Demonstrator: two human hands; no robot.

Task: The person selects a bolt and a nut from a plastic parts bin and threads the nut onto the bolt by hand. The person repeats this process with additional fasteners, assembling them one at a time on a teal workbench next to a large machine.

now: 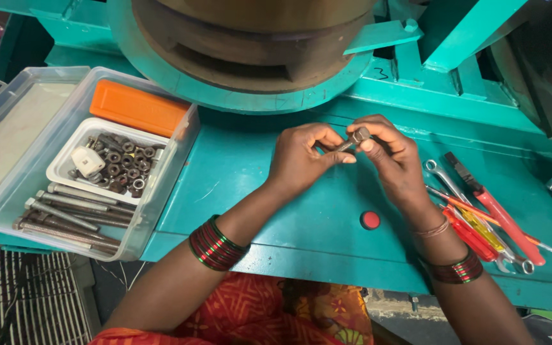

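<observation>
Here I see the left hand and right hand both pinching one bolt with a nut, above the green table. Left of them a clear box holds bolts and nuts; red-handled tools lie right.

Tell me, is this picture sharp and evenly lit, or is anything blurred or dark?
Head view: the hands, left hand and right hand, and the bolt are sharp under soft, even light; the clear box shows mild glare; the frame's top right corner falls dark.
</observation>
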